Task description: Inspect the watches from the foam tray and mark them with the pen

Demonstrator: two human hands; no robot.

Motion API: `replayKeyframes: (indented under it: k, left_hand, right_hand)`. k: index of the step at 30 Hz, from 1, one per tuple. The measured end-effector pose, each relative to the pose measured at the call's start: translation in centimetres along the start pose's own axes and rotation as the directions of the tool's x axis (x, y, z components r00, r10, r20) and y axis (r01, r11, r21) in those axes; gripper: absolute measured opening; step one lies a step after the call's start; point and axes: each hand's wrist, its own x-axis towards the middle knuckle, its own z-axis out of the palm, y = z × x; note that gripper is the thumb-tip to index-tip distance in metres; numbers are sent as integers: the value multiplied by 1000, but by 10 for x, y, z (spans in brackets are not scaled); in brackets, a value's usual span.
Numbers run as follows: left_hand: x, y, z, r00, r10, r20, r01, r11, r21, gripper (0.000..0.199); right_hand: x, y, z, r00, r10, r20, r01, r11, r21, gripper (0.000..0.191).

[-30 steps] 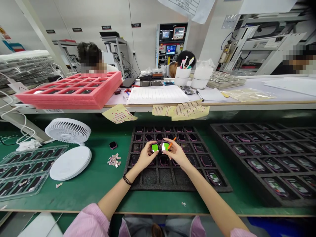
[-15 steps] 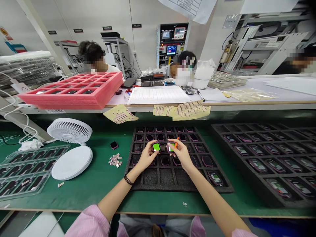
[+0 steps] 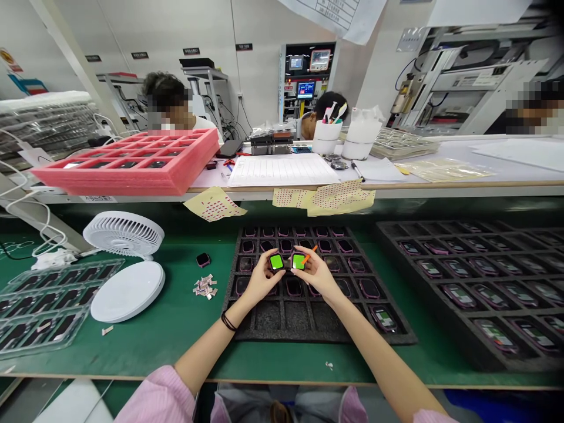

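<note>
My left hand (image 3: 261, 278) is closed on a smartwatch (image 3: 276, 262) without a strap, its screen lit green. My right hand (image 3: 320, 274) grips a second smartwatch (image 3: 298, 261), whose lit screen shows green and white. A thin orange strip or stick (image 3: 311, 254) lies at the fingers of my right hand; its exact kind is unclear. Both watches are side by side, screens up, above a black foam tray (image 3: 273, 338). Watches with dark screens sit in many of the tray's cells, and one watch (image 3: 384, 318) at the front right carries a label or film.
A second black foam tray (image 3: 440, 305) of watches lies to the right. On the left are a white fan (image 3: 127, 291), clear plastic trays (image 3: 66, 338), a loose watch (image 3: 203, 259) and small paper tabs (image 3: 205, 286). A pink foam tray (image 3: 176, 182) rests on the shelf. Co-workers sit beyond.
The right watch has moved slightly left, nearer the left one, and its screen now faces up more openly. My right thumb has shifted off its screen, while the left thumb has slid down.
</note>
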Motion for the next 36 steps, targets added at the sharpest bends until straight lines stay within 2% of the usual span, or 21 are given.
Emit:
replayKeyframes:
  k: [8, 14, 18, 22, 26, 28, 32, 36]
  left_hand:
    - [1, -3, 0, 998, -34, 60, 41, 991, -128, 53]
    - [0, -3, 0, 999, 11, 49, -9, 1000, -24, 58]
    - [-1, -2, 0, 998, 21, 65, -24, 999, 42, 62]
    - [-3, 3, -1, 984, 140, 107, -160, 966, 204, 55]
    - [-7, 10, -3, 935, 285, 213, -348, 856, 382, 52]
    - [-8, 11, -3, 926, 293, 237, -369, 831, 416, 57]
    - [-10, 10, -5, 920, 252, 299, -373, 793, 481, 53]
    - [-11, 9, -6, 931, 246, 268, -354, 786, 507, 51]
  right_hand:
    - [0, 0, 1, 1000, 8, -28, -6, 998, 62, 54]
    - [2, 1, -1, 995, 29, -95, -19, 995, 102, 47]
    - [5, 5, -3, 987, 42, -156, -38, 999, 32, 40]
    - [3, 11, 0, 995, 8, -101, -20, 993, -117, 40]
    - [-4, 16, 5, 999, -35, -19, 29, 968, -249, 43]
    - [-7, 18, 4, 998, -59, -7, 54, 954, -295, 45]
    - [-8, 25, 0, 999, 14, 33, -3, 955, -298, 56]
    - [-6, 26, -2, 995, 69, 74, -51, 973, -223, 63]
